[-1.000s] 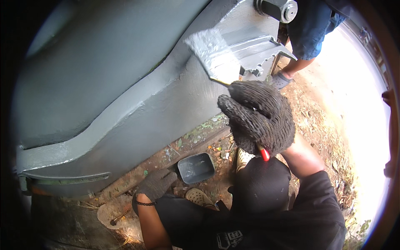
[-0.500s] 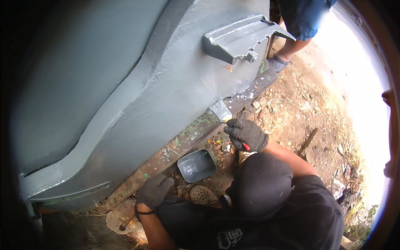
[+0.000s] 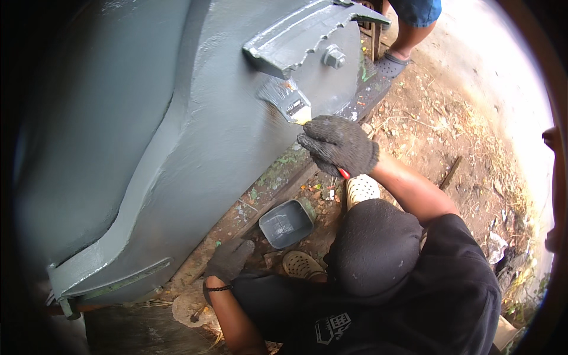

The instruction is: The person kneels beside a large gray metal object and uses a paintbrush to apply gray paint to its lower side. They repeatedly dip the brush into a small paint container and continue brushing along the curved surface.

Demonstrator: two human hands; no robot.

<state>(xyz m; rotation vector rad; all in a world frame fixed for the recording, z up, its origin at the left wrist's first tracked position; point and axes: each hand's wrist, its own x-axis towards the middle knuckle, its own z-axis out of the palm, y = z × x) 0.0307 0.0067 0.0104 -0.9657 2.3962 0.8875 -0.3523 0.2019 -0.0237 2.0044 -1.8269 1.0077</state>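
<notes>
My right hand (image 3: 340,145), in a dark grey knit glove, is closed around a paintbrush (image 3: 293,106). The brush's red handle end shows under the palm. Grey-coated bristles touch the large grey-painted surface (image 3: 225,136), just below a jagged-edged grey bracket (image 3: 302,38). Beside the bracket sticks out a grey bolt head (image 3: 334,57). My left hand (image 3: 231,260), gloved alike, rests at my left knee with its fingers loosely laid and nothing seen in it. A squarish tub (image 3: 287,225) with grey paint inside stands on the ground between my hands.
A paint-spotted beam (image 3: 284,171) runs along the grey piece's lower edge. At the upper right a person's leg (image 3: 411,38) in blue shorts stands near it. My shoes (image 3: 362,190) are close to the tub. Leaves and a stick (image 3: 451,173) lie on the dirt.
My right hand has carried the brush up and left, from the grey surface's lower edge near the beam to below the bracket. The view has shifted; my left hand stays at my knee.
</notes>
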